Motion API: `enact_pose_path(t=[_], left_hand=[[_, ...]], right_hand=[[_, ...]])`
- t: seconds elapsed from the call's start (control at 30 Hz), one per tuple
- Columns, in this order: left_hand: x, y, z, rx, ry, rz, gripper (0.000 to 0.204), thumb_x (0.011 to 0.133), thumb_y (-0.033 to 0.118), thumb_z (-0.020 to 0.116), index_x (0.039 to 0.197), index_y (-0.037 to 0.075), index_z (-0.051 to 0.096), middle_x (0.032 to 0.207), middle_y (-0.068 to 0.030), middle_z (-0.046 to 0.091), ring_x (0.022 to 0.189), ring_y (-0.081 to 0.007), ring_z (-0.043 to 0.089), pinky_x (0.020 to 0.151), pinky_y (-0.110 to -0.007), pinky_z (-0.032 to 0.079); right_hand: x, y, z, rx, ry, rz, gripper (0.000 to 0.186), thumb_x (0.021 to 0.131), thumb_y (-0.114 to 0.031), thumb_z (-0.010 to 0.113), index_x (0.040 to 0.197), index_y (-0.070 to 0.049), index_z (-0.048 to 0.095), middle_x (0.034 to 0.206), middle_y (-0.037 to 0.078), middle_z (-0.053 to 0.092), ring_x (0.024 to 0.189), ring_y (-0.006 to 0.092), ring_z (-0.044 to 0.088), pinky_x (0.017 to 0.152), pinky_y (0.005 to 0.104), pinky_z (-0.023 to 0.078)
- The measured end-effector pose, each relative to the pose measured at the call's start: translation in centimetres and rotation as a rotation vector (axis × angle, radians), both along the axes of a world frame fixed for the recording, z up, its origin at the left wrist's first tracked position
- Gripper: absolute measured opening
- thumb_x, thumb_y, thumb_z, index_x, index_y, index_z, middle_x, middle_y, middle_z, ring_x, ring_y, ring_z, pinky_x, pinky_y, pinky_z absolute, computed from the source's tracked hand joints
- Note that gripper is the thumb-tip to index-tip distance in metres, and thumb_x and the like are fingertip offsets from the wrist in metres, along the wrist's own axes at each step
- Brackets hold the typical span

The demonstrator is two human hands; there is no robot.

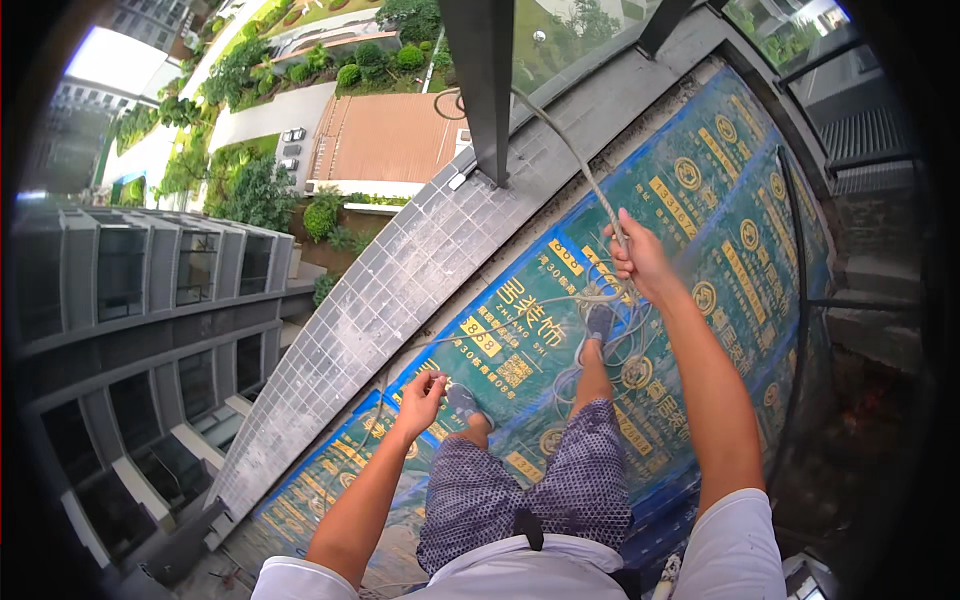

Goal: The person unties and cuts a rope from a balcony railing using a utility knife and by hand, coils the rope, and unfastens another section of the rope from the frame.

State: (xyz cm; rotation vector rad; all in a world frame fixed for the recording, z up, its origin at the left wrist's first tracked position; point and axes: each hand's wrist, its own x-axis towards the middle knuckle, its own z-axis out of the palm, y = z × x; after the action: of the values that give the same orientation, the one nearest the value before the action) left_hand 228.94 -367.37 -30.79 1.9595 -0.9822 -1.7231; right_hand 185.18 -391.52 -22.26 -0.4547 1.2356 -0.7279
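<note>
My right hand (637, 258) is closed round a pale grey rope (575, 145). From that hand the rope rises to a dark metal post (478, 90), where a loop of it shows beyond the ledge. Below the hand, loose coils of rope (590, 375) lie around my right shoe (600, 322). One strand runs left across the sheet toward the ledge. My left hand (421, 402) hovers near my left shoe (464, 402), fingers curled together; whether anything is in them is too small to make out.
Printed green protective sheeting (655, 225) with blue edges covers the floor under my feet. A tiled ledge (350, 315) runs along the left, with a long drop to a courtyard (375, 140) beyond. Dark rails (800, 240) and steps stand at the right.
</note>
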Motion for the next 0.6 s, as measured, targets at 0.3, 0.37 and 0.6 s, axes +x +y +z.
enact_pose_path(t=[0.3,0.37,0.6], left_hand=[[-20.3,-21.1,4.5,0.016,0.123,0.119,0.049,0.111,0.04,0.043,0.138,0.0,0.054,0.117,-0.0162,0.067,0.097,-0.0237,0.07,0.086,-0.037,0.057],[-25.2,-28.7,4.1,0.001,0.263,0.256,0.066,0.11,0.05,0.038,0.152,-0.001,0.037,0.133,-0.0212,0.061,0.11,-0.0316,0.067,0.092,-0.042,0.056],[-30.8,-49.7,2.4,-0.017,0.371,0.7,0.053,0.111,0.049,0.036,0.123,-0.001,0.049,0.118,-0.0184,0.06,0.1,-0.0322,0.065,0.088,-0.049,0.058]], right_hand=[[-8.8,-1.1,-5.2,-0.264,0.316,0.116,0.049,0.105,-0.043,0.056,0.079,-0.002,0.059,0.064,0.004,0.052,0.06,0.0157,0.049,0.057,0.0357,0.04],[-10.3,-2.4,-5.4,-0.303,0.318,0.166,0.049,0.104,-0.043,0.057,0.079,-0.001,0.058,0.064,0.007,0.053,0.061,0.0193,0.051,0.058,0.0389,0.041],[-15.8,-8.4,-1.3,-0.334,0.504,0.396,0.053,0.1,-0.046,0.061,0.078,0.002,0.055,0.069,0.022,0.059,0.063,0.0399,0.054,0.062,0.0492,0.043]])
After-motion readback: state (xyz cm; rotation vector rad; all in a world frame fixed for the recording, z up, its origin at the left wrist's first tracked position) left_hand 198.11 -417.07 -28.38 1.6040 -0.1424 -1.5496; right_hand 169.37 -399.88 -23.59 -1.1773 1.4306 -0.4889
